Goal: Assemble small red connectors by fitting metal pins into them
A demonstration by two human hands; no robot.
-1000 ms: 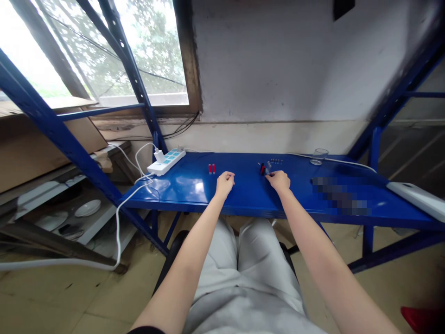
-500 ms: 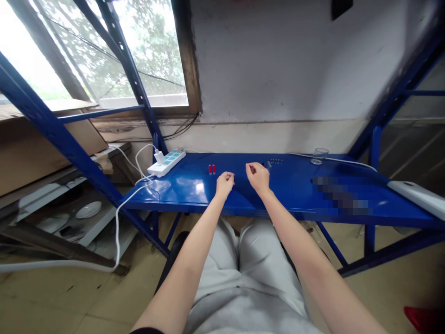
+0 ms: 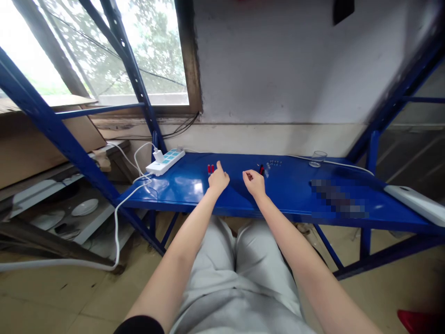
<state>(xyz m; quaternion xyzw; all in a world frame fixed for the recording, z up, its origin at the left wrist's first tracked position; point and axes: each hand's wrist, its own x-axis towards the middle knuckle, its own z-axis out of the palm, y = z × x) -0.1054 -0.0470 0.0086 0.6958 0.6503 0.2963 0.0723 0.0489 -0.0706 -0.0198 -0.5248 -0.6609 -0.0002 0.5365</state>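
My left hand (image 3: 218,178) rests on the blue metal shelf (image 3: 295,195) with most fingers curled and one finger sticking up, just right of two small red pieces (image 3: 210,168). My right hand (image 3: 255,182) lies close beside it, fingers curled in; what they hold, if anything, is hidden. Just behind the right hand are a small red and black piece (image 3: 261,170) and a tiny clear piece (image 3: 267,170). A short row of small dark bits (image 3: 275,163) lies farther back.
A white power strip (image 3: 166,161) with a plugged-in charger and white cable sits at the shelf's back left. A clear glass (image 3: 319,157) stands at the back right, and a white flat device (image 3: 417,202) lies at the far right. Blue rack posts flank the shelf.
My right hand came left from the red and black piece to sit beside my left hand. My left hand shifted slightly toward the red pieces and raised one finger.
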